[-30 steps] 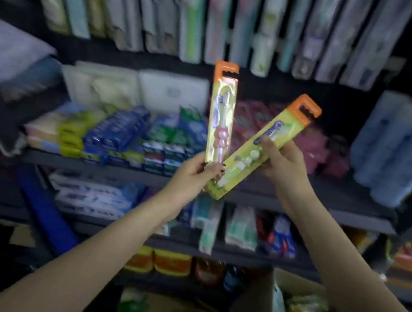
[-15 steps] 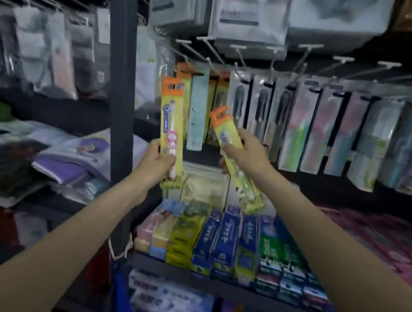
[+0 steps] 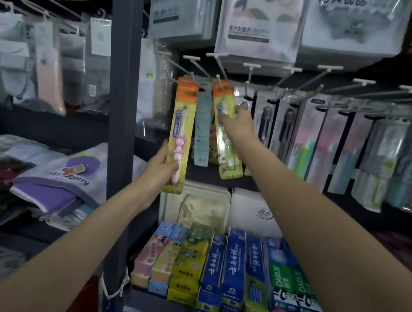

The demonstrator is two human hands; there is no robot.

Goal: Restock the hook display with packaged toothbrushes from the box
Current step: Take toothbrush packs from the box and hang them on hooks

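My left hand point(image 3: 159, 169) grips the lower end of a yellow toothbrush pack with an orange hanger top and a pink brush point(image 3: 180, 135), held upright with its top at a metal hook point(image 3: 191, 75). My right hand point(image 3: 237, 124) pinches a second yellow pack with an orange top point(image 3: 225, 137), tilted, its hanger hole at the neighbouring hook point(image 3: 219, 79). Between the two hangs a pale blue pack point(image 3: 202, 128). The box is out of view.
A row of hooks with hanging toothbrush packs point(image 3: 337, 147) runs to the right. A dark upright post point(image 3: 118, 86) stands just left of my left hand. Toothpaste boxes point(image 3: 229, 271) fill the shelf below; bagged goods point(image 3: 261, 15) hang above.
Both hands have risen and reached forward to the hooks. The packs' orange tops, earlier below the hooks, are now at hook level. The view has moved closer.
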